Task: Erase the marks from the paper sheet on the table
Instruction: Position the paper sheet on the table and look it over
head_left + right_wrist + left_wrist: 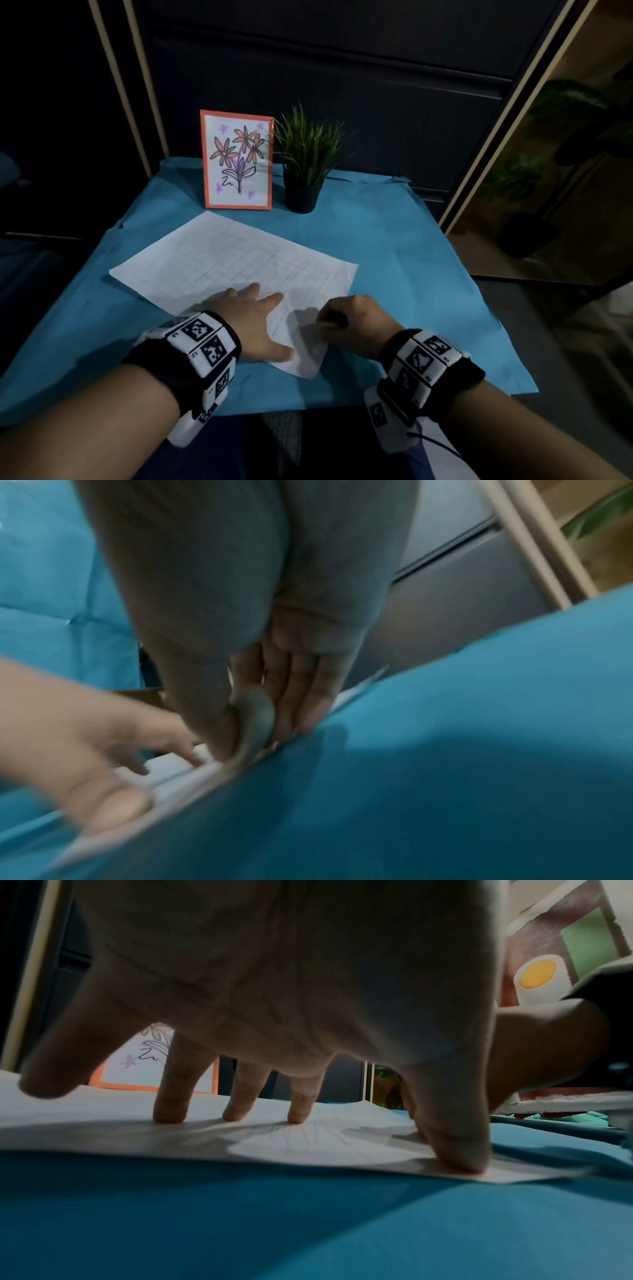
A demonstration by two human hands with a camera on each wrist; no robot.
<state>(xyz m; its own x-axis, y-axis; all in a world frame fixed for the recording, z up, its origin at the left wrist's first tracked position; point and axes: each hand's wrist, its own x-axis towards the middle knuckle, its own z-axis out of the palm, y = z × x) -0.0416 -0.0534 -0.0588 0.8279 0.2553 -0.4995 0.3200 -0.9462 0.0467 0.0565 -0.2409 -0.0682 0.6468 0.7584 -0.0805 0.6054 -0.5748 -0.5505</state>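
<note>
Erasing in progress, lower centre of frame: left hand [255, 320] spread flat, pressing paper sheet [219, 263]; right hand [352, 320] pinching eraser [327, 324] against it. Next, probably short strokes over the remaining faint marks [291, 274].

No readable words, brands or numbers are to be seen. Black-and-white square code markers [205, 339] are carried on both wristbands, and a small black squiggle [226, 181], illegible as text, is drawn on the framed flower picture [237, 159].
</note>
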